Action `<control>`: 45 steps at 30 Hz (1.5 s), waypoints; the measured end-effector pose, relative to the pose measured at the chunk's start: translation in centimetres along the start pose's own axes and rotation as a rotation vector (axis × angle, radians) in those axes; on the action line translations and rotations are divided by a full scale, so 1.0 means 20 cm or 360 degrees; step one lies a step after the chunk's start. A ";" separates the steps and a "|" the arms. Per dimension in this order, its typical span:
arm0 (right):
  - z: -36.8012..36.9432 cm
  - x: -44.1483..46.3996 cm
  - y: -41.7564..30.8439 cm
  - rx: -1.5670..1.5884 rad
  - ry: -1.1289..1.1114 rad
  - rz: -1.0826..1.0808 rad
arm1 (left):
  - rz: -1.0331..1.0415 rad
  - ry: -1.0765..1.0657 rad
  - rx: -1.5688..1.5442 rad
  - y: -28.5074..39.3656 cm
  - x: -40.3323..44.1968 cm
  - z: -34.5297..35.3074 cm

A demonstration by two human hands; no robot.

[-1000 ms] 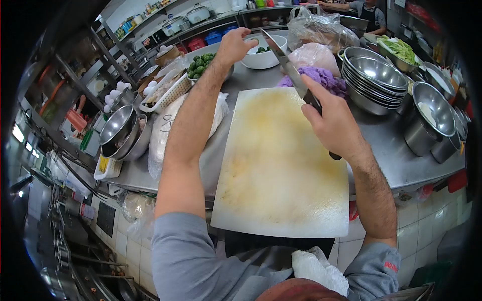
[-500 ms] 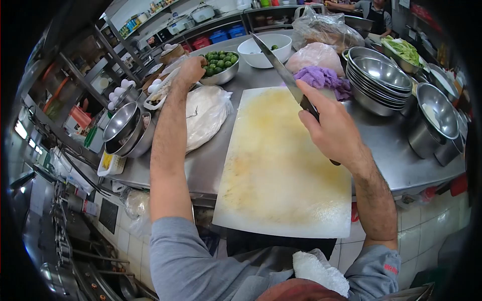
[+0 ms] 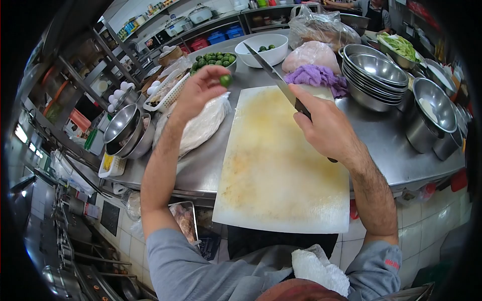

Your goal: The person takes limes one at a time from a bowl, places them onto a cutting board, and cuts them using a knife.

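A green lime (image 3: 225,80) is pinched at the fingertips of my left hand (image 3: 197,94), in the air above a plastic-wrapped white bundle (image 3: 203,125). Just behind it, a metal bowl (image 3: 233,67) is heaped with limes. My right hand (image 3: 334,128) grips a kitchen knife (image 3: 275,76) by its black handle, blade angled up and to the far left. Beneath the knife lies a large white cutting board (image 3: 281,175) with yellowish stains. A white bowl (image 3: 277,54) beyond the blade tip contains a few limes.
A crumpled purple cloth (image 3: 316,78) lies past the board's far edge, beside a plastic bag (image 3: 311,57). Stacked metal bowls (image 3: 371,95) stand at the right. More metal bowls (image 3: 123,125) and a white basket (image 3: 173,93) sit left. A co-worker (image 3: 376,15) is at the far right.
My left hand has come back from the lime bowl toward me, carrying a lime. The knife in my right hand has shifted slightly left and lower.
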State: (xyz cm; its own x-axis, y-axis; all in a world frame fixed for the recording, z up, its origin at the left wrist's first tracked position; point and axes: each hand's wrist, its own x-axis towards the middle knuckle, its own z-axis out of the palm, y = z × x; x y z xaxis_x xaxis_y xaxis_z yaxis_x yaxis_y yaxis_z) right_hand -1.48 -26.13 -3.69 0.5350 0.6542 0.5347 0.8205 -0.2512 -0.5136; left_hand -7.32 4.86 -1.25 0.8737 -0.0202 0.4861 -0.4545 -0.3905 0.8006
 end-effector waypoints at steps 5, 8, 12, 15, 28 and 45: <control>-0.03 0.01 -0.06 -0.0070 -0.0363 0.0266 | 0.0052 -0.0217 0.0121 0.01 -0.16 0.24; -0.03 0.00 -0.05 -0.0060 -0.0541 0.0338 | 0.0000 -0.0245 0.0475 0.02 -0.22 0.32; -0.05 -0.04 -0.08 -0.0052 -0.0593 0.0330 | 0.0151 -0.0156 0.0840 0.01 -0.24 0.40; -0.07 -0.09 -0.13 -0.0035 -0.0682 0.0378 | 0.0178 -0.0095 0.0896 -0.01 -0.25 0.42; -0.17 -0.30 -0.19 -0.0161 -0.0728 0.0187 | 0.0325 0.0001 0.0974 0.00 -0.26 0.45; -0.07 -0.22 -0.17 -0.0207 -0.0721 0.0098 | 0.0355 -0.0011 0.0973 0.00 -0.26 0.44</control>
State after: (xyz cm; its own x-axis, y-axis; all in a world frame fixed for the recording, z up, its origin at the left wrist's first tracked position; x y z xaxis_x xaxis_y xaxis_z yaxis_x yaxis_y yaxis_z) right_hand -6.28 -29.19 -3.30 0.4651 0.8733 0.1448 0.8240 -0.3674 -0.4313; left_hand -10.32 -3.13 -6.93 0.7717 -0.1664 0.6138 -0.4460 -0.8297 0.3358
